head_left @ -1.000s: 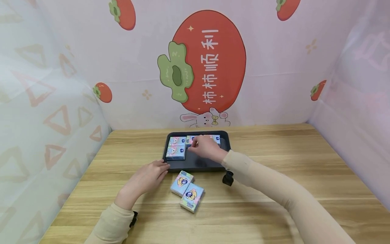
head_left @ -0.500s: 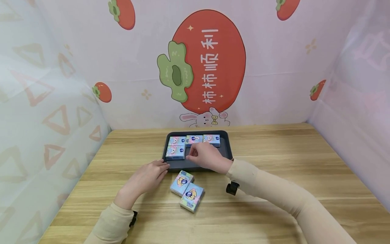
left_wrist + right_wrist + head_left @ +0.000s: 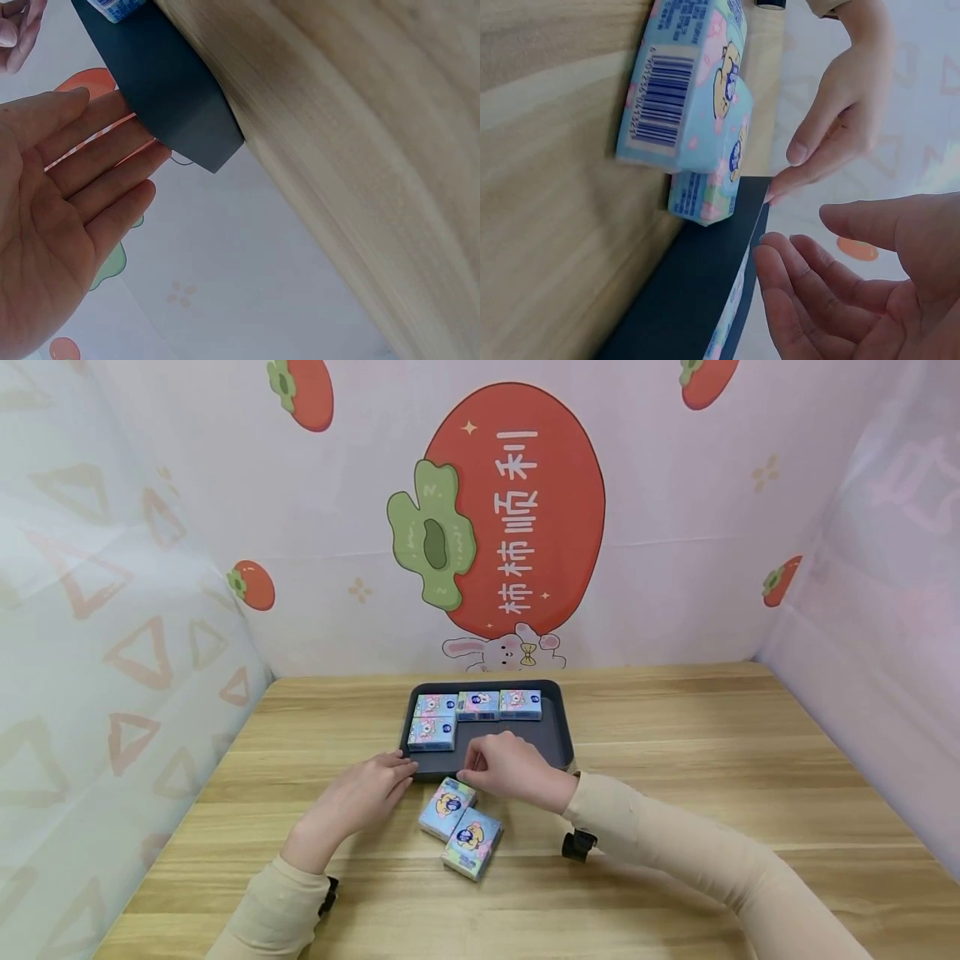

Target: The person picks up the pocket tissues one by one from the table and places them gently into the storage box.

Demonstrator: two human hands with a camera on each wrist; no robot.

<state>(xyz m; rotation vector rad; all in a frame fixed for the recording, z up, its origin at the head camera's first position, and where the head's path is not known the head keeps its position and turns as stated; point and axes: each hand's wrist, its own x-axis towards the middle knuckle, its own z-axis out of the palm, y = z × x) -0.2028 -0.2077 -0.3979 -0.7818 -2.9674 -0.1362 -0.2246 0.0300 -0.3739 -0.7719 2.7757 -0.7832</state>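
A dark tray (image 3: 517, 758) holds several small tissue packs in light blue and pink wrappers. Two stand at its left side, one of them the front-left pack (image 3: 431, 733), and two more line the back, including the back-right pack (image 3: 521, 703). My left hand (image 3: 365, 795) touches the tray's front-left corner, its fingers straight in the left wrist view. Above the tray's front edge hovers my right hand (image 3: 517, 768), fingers bent loosely around nothing. Just in front of the tray lie two loose tissue packs, the nearer pack (image 3: 472, 843) against the other pack (image 3: 448, 807).
The wooden table (image 3: 675, 735) extends to both sides of the tray. A printed cloth backdrop (image 3: 675, 568) rises behind it, with cloth sides at left and right. A black wrist camera (image 3: 577, 845) hangs under the right sleeve.
My right hand has come back from the rear packs toward the tray's front edge, near the loose packs. The back packs are now uncovered. My left hand has stayed in place.
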